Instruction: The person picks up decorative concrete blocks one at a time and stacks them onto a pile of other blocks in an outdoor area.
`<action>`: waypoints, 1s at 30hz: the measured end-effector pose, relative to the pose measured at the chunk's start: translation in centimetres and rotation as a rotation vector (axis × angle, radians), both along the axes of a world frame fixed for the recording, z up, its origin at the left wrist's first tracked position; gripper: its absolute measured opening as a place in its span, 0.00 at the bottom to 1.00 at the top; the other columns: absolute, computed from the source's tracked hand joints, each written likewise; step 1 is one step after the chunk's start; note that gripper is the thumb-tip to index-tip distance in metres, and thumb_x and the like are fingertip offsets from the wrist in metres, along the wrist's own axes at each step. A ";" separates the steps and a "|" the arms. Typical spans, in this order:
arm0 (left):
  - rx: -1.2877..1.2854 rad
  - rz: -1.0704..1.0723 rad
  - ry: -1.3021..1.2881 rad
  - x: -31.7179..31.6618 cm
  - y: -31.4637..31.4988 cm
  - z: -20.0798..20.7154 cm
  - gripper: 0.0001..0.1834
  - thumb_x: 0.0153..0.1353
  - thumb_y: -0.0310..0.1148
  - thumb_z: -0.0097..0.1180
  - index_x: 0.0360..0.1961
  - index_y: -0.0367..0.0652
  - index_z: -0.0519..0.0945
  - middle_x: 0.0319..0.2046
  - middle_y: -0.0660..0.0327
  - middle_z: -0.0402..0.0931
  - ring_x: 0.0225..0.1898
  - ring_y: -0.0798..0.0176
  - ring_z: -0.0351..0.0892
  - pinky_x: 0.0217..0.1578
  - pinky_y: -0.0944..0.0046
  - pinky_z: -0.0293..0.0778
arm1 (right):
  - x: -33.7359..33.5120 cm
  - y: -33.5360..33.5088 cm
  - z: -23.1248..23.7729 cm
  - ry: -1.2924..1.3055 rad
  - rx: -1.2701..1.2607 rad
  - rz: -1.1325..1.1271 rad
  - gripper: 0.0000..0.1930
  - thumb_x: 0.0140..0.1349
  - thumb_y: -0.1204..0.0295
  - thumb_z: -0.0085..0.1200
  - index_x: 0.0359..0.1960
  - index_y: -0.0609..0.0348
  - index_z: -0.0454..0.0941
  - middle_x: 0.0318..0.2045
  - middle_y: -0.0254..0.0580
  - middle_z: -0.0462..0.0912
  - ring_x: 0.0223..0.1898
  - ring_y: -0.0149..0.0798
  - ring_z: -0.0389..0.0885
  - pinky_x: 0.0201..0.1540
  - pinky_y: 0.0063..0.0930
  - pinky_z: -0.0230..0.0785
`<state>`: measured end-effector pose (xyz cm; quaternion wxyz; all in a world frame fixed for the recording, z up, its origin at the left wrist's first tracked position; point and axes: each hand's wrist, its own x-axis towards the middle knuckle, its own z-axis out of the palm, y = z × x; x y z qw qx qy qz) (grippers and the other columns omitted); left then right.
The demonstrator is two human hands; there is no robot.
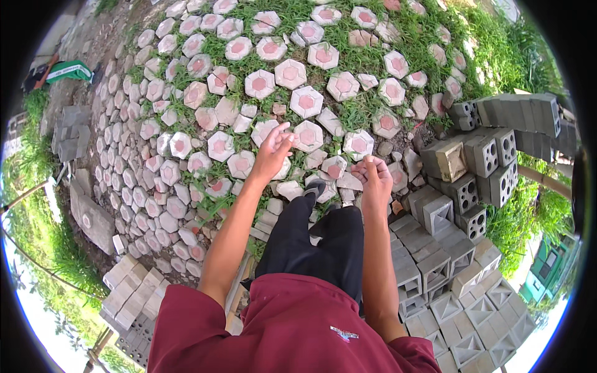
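My left hand (273, 150) is held out in front of me above the ground. Its fingers are loosely bent and apart, with nothing in them. Lower and to the right, my right hand (375, 175) has its fingers curled in and its thumb and forefinger pressed together. Whatever may be in that pinch is too small to make out. Beneath both hands lie hexagonal paving blocks with reddish centres, among them one block (308, 136) just right of my left hand and another block (359, 145) just beyond my right hand.
Grass (249, 59) grows between the pavers, with broken stone pieces (331, 122) among them. Grey hollow concrete blocks (438, 264) are stacked to my right, with ventilation blocks (482, 155) further along. More blocks (134, 289) stand at lower left. A green bag (69, 71) lies at far left.
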<state>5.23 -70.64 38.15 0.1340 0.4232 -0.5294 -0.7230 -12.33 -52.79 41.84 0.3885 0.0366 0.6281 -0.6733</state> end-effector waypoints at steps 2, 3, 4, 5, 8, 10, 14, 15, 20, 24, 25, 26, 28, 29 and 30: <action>0.059 0.150 0.061 1.9 -1.4 3.5 0.26 0.68 0.41 0.49 0.62 0.39 0.63 0.49 0.56 0.76 0.45 0.65 0.76 0.44 0.63 0.73 | 0.5 -2.6 2.1 0.086 0.012 0.138 0.09 0.67 0.68 0.52 0.36 0.62 0.74 0.27 0.35 0.80 0.30 0.28 0.79 0.37 0.21 0.73; 0.127 0.242 0.089 2.6 -2.2 5.7 0.25 0.68 0.41 0.49 0.61 0.39 0.64 0.48 0.56 0.77 0.45 0.65 0.76 0.44 0.63 0.73 | 0.6 -3.9 3.0 0.093 -0.010 0.177 0.09 0.67 0.68 0.52 0.36 0.62 0.74 0.27 0.35 0.80 0.30 0.28 0.79 0.37 0.21 0.73; 0.123 0.266 0.095 3.4 -2.5 7.4 0.23 0.70 0.40 0.45 0.62 0.40 0.65 0.50 0.55 0.76 0.47 0.63 0.76 0.48 0.61 0.72 | 0.8 -5.0 3.7 0.146 -0.010 0.248 0.09 0.67 0.68 0.53 0.36 0.62 0.75 0.27 0.35 0.80 0.29 0.27 0.78 0.36 0.20 0.72; 0.087 0.307 0.103 4.2 -2.8 9.3 0.24 0.69 0.40 0.45 0.61 0.39 0.65 0.50 0.55 0.76 0.47 0.63 0.76 0.48 0.61 0.72 | 1.0 -6.4 4.7 0.197 -0.015 0.322 0.09 0.66 0.68 0.53 0.36 0.63 0.75 0.27 0.35 0.80 0.28 0.25 0.77 0.36 0.19 0.71; 0.028 0.426 0.156 6.4 -3.6 12.8 0.24 0.68 0.41 0.48 0.59 0.38 0.67 0.49 0.56 0.76 0.47 0.62 0.76 0.48 0.61 0.72 | 2.0 -11.0 7.7 0.200 -0.077 0.516 0.10 0.67 0.68 0.52 0.36 0.63 0.75 0.27 0.35 0.80 0.29 0.24 0.76 0.36 0.18 0.69; 0.018 0.519 0.149 7.8 -4.0 13.9 0.23 0.68 0.41 0.47 0.58 0.38 0.68 0.48 0.55 0.76 0.47 0.62 0.76 0.48 0.62 0.72 | 2.6 -14.2 8.8 0.207 -0.105 0.675 0.10 0.67 0.68 0.53 0.35 0.64 0.75 0.27 0.34 0.80 0.30 0.24 0.76 0.36 0.18 0.70; -0.057 0.670 0.152 9.7 -5.6 13.7 0.22 0.68 0.41 0.48 0.57 0.38 0.69 0.48 0.56 0.77 0.47 0.63 0.76 0.48 0.62 0.71 | 3.3 -21.3 7.8 0.216 -0.191 1.006 0.07 0.66 0.73 0.52 0.37 0.66 0.75 0.26 0.33 0.79 0.30 0.24 0.76 0.35 0.19 0.70; -0.076 0.722 0.149 10.1 -5.7 12.9 0.22 0.68 0.41 0.48 0.57 0.38 0.69 0.48 0.56 0.77 0.47 0.63 0.76 0.48 0.62 0.71 | 3.8 -23.2 7.3 0.145 -0.197 1.097 0.06 0.65 0.75 0.51 0.37 0.67 0.75 0.26 0.32 0.78 0.29 0.24 0.76 0.35 0.18 0.70; -0.089 1.054 0.106 9.6 -7.5 13.2 0.21 0.68 0.41 0.50 0.55 0.38 0.72 0.48 0.57 0.78 0.47 0.66 0.76 0.47 0.64 0.71 | 4.6 -33.8 7.5 0.317 -0.147 1.461 0.07 0.64 0.75 0.51 0.38 0.67 0.76 0.29 0.35 0.80 0.31 0.25 0.77 0.37 0.18 0.69; -0.225 1.175 0.123 10.1 -8.9 14.0 0.19 0.67 0.39 0.51 0.53 0.38 0.73 0.48 0.56 0.77 0.48 0.65 0.76 0.47 0.65 0.71 | 6.7 -40.6 7.7 0.328 -0.167 1.665 0.08 0.64 0.71 0.52 0.39 0.65 0.76 0.30 0.34 0.80 0.32 0.24 0.77 0.37 0.19 0.69; -0.258 1.241 0.108 10.5 -9.1 14.1 0.18 0.67 0.38 0.51 0.53 0.37 0.73 0.48 0.56 0.77 0.48 0.65 0.76 0.47 0.64 0.72 | 7.6 -41.7 7.8 0.333 -0.175 1.707 0.08 0.64 0.71 0.52 0.39 0.65 0.76 0.30 0.34 0.80 0.32 0.24 0.77 0.37 0.19 0.69; -0.222 1.309 0.082 11.0 -9.3 14.4 0.17 0.68 0.37 0.50 0.52 0.38 0.73 0.48 0.56 0.78 0.48 0.65 0.76 0.47 0.64 0.72 | 8.8 -43.0 8.0 0.326 -0.170 1.744 0.09 0.64 0.71 0.53 0.38 0.65 0.76 0.29 0.34 0.80 0.32 0.24 0.77 0.36 0.18 0.69; -0.217 1.429 0.093 12.1 -9.8 15.3 0.17 0.68 0.36 0.49 0.52 0.38 0.74 0.48 0.56 0.78 0.48 0.64 0.76 0.47 0.64 0.72 | 11.5 -45.4 8.8 0.307 -0.221 1.815 0.09 0.64 0.68 0.54 0.37 0.63 0.77 0.28 0.34 0.81 0.30 0.24 0.77 0.34 0.18 0.68; -0.195 1.511 0.098 12.7 -10.1 15.6 0.16 0.68 0.36 0.48 0.52 0.38 0.74 0.48 0.55 0.78 0.48 0.64 0.76 0.47 0.64 0.72 | 12.8 -46.5 8.5 0.285 -0.274 1.811 0.10 0.65 0.67 0.53 0.37 0.64 0.77 0.28 0.35 0.81 0.30 0.25 0.78 0.34 0.19 0.70; -0.187 1.559 0.084 13.6 -10.3 15.4 0.16 0.68 0.36 0.48 0.52 0.38 0.74 0.48 0.55 0.78 0.48 0.63 0.76 0.47 0.64 0.72 | 14.6 -47.1 9.4 0.241 -0.339 1.777 0.10 0.66 0.68 0.51 0.38 0.64 0.76 0.29 0.36 0.81 0.31 0.27 0.78 0.36 0.21 0.72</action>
